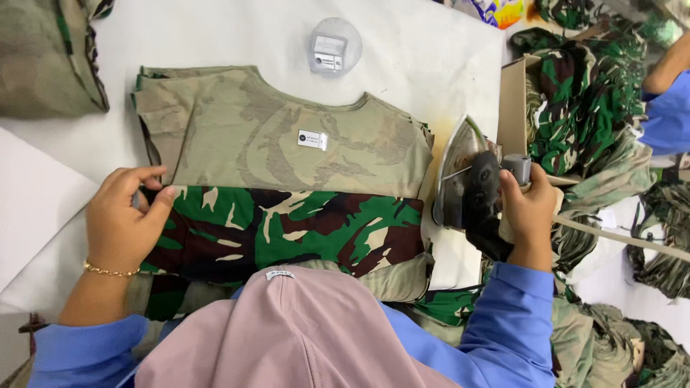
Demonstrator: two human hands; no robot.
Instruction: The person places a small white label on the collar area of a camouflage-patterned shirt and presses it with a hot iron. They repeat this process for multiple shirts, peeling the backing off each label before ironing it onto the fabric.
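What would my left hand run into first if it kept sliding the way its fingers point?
The left hand already touches the folded camouflage shirt. Going on across it, the fingers would probably meet the iron held by the right hand.

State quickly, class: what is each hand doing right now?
Left hand: open, fingers pressing on the folded camouflage shirt.
Right hand: closed around the handle of the iron.
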